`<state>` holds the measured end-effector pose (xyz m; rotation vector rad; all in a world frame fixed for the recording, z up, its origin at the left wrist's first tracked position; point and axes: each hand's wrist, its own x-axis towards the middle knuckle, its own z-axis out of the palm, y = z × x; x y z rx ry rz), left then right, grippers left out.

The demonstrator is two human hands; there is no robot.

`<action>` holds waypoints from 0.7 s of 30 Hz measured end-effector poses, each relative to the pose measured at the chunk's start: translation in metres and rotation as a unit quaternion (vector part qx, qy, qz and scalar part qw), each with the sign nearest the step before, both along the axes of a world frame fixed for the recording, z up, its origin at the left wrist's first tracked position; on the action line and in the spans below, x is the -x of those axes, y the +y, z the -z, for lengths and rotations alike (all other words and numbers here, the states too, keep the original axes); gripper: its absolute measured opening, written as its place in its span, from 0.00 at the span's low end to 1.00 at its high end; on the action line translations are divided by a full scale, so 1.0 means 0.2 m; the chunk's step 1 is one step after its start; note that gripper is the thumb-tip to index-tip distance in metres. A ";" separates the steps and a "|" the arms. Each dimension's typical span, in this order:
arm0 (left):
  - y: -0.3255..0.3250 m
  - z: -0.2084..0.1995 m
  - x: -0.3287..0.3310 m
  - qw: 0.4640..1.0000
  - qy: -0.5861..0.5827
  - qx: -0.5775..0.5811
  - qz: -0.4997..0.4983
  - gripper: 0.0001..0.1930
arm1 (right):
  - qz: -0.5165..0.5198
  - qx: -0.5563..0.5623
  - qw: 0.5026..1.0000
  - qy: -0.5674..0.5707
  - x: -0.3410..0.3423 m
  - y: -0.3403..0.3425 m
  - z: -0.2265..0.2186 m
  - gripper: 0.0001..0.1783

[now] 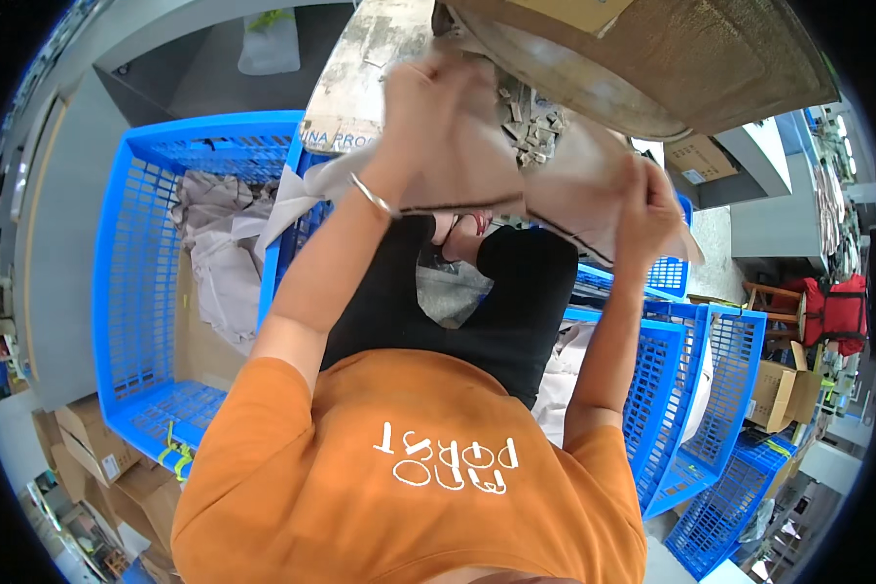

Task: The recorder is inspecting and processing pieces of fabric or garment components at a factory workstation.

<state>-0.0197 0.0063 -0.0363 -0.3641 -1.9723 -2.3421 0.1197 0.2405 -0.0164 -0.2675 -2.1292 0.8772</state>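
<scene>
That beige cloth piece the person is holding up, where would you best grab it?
By its top edge, near the two corners, coming from each side, as I judge it. The cloth is limp and hangs stretched between the left hand and the right hand. The fingers of both pinch its upper edge, which keeps it spread flat; a single grip in the middle would probably let it bunch up.

Blue crates (127, 292), cardboard boxes (779, 389), possibly a red bag (837, 310).

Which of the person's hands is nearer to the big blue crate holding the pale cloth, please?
Left. The left hand grips the beige fabric piece just right of the blue crate; the right hand holds the fabric's far end.
</scene>
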 end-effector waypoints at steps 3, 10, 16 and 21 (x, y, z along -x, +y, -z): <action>-0.14 -0.08 0.01 0.999 -0.012 0.042 -0.011 0.11 | 0.066 -0.055 0.996 -0.030 -0.13 0.20 -0.04 0.14; -0.11 -0.02 -0.50 0.966 0.122 0.225 0.042 0.09 | 0.258 -0.162 0.929 -0.208 -0.81 0.52 0.12 0.18; 0.10 0.05 -0.78 0.934 0.237 0.248 0.103 0.05 | 0.244 -0.260 0.928 -0.111 -1.11 0.27 0.27 0.16; 0.25 0.10 -1.02 0.896 0.331 0.246 0.166 0.06 | -0.065 -0.326 0.908 -0.255 -0.97 -0.42 0.40 0.15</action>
